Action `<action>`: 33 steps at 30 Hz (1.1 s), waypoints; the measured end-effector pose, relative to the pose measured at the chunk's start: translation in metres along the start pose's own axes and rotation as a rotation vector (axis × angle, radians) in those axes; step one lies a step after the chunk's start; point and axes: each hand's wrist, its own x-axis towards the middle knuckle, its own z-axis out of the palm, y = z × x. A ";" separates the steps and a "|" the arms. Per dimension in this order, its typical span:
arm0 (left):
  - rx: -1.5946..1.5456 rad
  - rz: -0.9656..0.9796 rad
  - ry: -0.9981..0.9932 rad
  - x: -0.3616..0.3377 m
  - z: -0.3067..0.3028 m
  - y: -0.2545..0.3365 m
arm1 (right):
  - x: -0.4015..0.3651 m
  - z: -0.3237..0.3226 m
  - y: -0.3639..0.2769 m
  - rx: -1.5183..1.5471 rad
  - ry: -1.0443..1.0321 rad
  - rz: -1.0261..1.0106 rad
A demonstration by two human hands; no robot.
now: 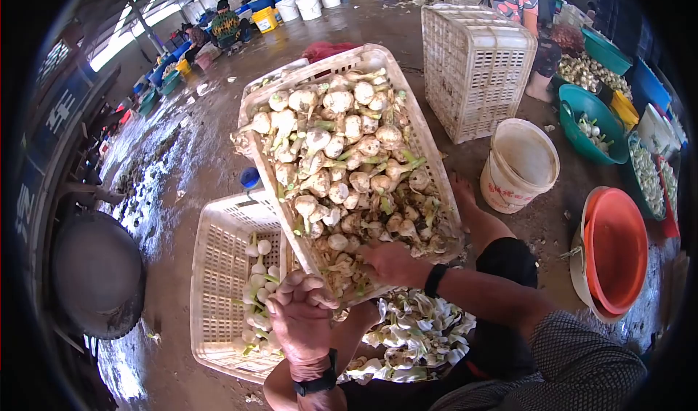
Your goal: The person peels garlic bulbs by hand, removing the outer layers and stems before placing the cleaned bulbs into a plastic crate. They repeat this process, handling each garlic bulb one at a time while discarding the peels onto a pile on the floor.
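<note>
A pale plastic crate (429,146) full of soil-stained garlic bulbs (338,146) with short stems tilts toward me. My right hand (392,263) reaches into its near end, fingertips down among the bulbs and loose skins; whether they grip a bulb is hidden. Close to the crate's near left corner is my left hand (299,324), palm up with the fingers curled in. What it holds, if anything, I cannot make out. Left of it, a second crate (233,266) contains cleaned white garlic bulbs (260,291). White garlic peelings (418,331) lie in a heap between my legs.
Upright crates (476,69) stand beyond on the right, near a whitish bucket (520,165). An orange basin (616,251) and a green basin (592,124) are further right. A dark round tub-like object (98,273) is at left. Other people sit in the background on the wet floor.
</note>
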 end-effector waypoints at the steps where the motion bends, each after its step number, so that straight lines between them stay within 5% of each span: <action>1: 0.050 -0.008 -0.007 -0.001 0.002 -0.001 | 0.002 0.002 -0.006 -0.018 0.017 -0.001; 5: 0.100 -0.043 0.004 -0.002 0.000 -0.005 | 0.010 0.018 -0.006 -0.084 -0.050 -0.109; 8: 0.225 -0.048 0.028 -0.003 0.008 0.001 | 0.011 0.004 0.005 -0.019 0.193 -0.092; 10: 0.355 -0.104 0.134 -0.004 0.009 0.000 | 0.011 -0.021 0.013 0.657 0.105 0.168; 11: 0.351 -0.100 0.134 -0.005 0.008 -0.003 | 0.009 -0.034 0.008 0.653 0.104 0.165; 13: 0.730 -0.066 0.095 -0.005 0.008 -0.011 | 0.002 -0.056 0.000 1.384 0.112 0.479; 14: 0.703 -0.084 0.047 -0.006 0.008 -0.014 | -0.005 -0.057 0.000 1.616 0.070 0.436; 18: 0.381 -0.251 -0.103 -0.013 0.027 -0.021 | -0.023 -0.048 -0.017 1.936 -0.115 0.512; 25: 0.242 -0.237 -0.132 -0.015 0.029 -0.028 | -0.040 -0.068 -0.032 1.297 -0.245 0.433; 26: 0.252 -0.265 -0.136 -0.013 0.028 -0.027 | -0.041 -0.067 -0.030 1.182 -0.142 0.369; 33: 0.294 -0.154 -0.107 -0.010 0.025 -0.032 | -0.048 -0.085 -0.023 1.207 -0.125 0.194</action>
